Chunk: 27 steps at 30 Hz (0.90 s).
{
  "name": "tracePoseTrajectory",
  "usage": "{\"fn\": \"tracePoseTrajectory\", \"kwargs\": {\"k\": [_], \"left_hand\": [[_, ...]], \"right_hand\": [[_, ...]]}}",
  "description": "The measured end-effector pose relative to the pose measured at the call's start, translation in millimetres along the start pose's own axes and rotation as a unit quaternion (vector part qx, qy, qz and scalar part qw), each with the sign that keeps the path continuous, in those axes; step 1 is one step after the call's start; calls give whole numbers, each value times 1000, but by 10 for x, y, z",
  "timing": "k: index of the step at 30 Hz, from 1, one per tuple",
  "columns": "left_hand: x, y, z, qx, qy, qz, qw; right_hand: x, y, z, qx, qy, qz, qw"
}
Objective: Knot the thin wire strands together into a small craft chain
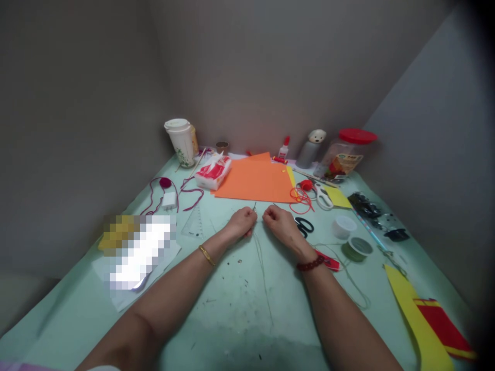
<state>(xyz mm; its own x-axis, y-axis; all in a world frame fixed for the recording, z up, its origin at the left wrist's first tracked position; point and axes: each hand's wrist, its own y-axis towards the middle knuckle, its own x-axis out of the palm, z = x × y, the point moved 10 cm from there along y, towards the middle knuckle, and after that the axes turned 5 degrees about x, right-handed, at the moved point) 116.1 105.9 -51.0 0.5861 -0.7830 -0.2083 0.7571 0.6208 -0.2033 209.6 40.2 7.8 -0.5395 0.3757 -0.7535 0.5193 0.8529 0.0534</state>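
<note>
Working thin green cord (262, 264) at the middle of the worktop (220, 335), near the front edge of the orange paper (255, 178). Pinching cord in left hand (244, 221), with a short dark tip poking up above the fist and loose strands trailing down between the forearms. Curling right hand (279, 222) closed just beside it; can't tell whether gripping cord too. Judging progress: probably early to midway. Done: cord taken up by left hand. Left: securing or trimming loose ends, probably; no finished knot visible. Noting black-handled scissors (304, 227) lying beside right hand, unused; small scraps (240, 262) scattered below; green-filled tub (356, 249) off to the right.
</note>
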Motion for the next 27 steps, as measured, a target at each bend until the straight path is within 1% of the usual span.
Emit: {"fn": "tracePoseTrajectory", "kwargs": {"k": [5, 8, 11, 15, 22, 27], "left_hand": [[32, 14, 31, 27, -48, -30, 998], [68, 1, 49, 36, -67, -63, 995], [103, -35, 63, 18, -77, -94, 992], [115, -87, 95, -13, -83, -115, 990], [127, -66, 68, -24, -86, -134, 987], [134, -27, 27, -24, -67, -121, 990]], "right_hand": [[-42, 29, 49, 18, -71, 29, 997], [-82, 25, 34, 25, -111, 43, 993], [-120, 19, 21, 30, -138, 55, 988], [-129, 10, 25, 38, -157, 58, 985], [-139, -18, 23, 43, -175, 51, 982], [-151, -17, -16, 50, -202, 57, 976]]}}
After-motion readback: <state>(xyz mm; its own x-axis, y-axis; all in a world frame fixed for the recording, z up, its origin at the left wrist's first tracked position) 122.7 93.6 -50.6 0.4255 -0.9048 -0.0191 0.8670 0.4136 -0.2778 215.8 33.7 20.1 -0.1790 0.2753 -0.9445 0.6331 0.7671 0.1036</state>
